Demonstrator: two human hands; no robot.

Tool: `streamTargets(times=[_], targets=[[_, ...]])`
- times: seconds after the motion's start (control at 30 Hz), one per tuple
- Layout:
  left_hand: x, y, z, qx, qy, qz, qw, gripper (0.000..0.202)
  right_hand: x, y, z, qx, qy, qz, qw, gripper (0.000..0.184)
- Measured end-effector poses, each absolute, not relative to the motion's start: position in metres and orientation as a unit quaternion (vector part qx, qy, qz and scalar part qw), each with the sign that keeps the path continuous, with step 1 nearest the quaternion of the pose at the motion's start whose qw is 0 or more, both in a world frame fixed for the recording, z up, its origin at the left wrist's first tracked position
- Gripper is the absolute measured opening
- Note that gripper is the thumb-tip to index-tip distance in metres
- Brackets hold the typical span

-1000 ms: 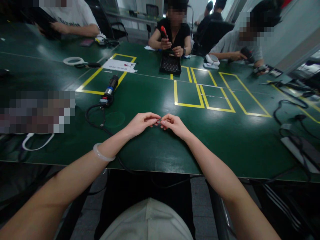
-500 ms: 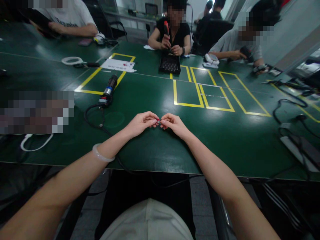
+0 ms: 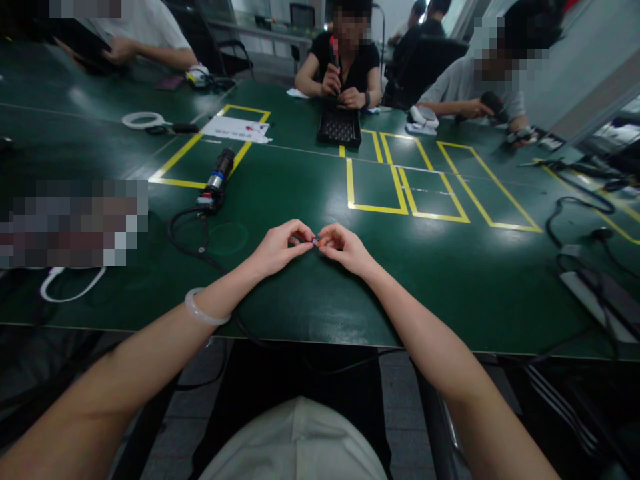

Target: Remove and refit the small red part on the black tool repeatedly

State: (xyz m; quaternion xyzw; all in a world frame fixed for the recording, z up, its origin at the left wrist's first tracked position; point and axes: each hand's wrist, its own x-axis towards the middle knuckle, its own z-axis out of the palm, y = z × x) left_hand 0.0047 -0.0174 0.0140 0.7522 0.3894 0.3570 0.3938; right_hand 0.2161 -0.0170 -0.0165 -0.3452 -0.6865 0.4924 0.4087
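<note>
Pinching 1 small reddish part [image 3: 315, 243], your left hand [image 3: 278, 249] and right hand [image 3: 346, 249] close their fingers on it from both sides; moving on calls for steadiness.

This is an assembly workshop. A long worktop [image 3: 310, 200] with a green mat carries yellow tape outlines [image 3: 379, 189] that mark off stations. A corded power tool [image 3: 219, 175] lies on it, along with a black parts tray [image 3: 340, 128], a printed sheet [image 3: 235, 129] and loose cables [image 3: 575, 213]. Other people sit round it, one gripping a red-handled tool [image 3: 333, 50]. The left hand [image 3: 279, 249] and right hand [image 3: 344, 249] pinch a small part [image 3: 315, 241].
</note>
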Motion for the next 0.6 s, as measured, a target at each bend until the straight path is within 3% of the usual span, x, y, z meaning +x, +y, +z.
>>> streamTargets(times=[0.13,0.33,0.6], targets=[[0.005,-0.018,0.013,0.764,0.383,0.36,0.374,0.019,0.217,-0.017,-0.017,-0.354,-0.69,0.489,0.399,0.034],[0.005,-0.018,0.015,0.787,0.386,0.341,0.338,0.024,0.217,-0.017,-0.015,-0.373,-0.72,0.444,0.38,0.022],[-0.063,0.036,0.019,0.734,0.575,0.359,0.031,0.037,0.219,-0.016,-0.014,-0.386,-0.722,0.439,0.37,0.021]])
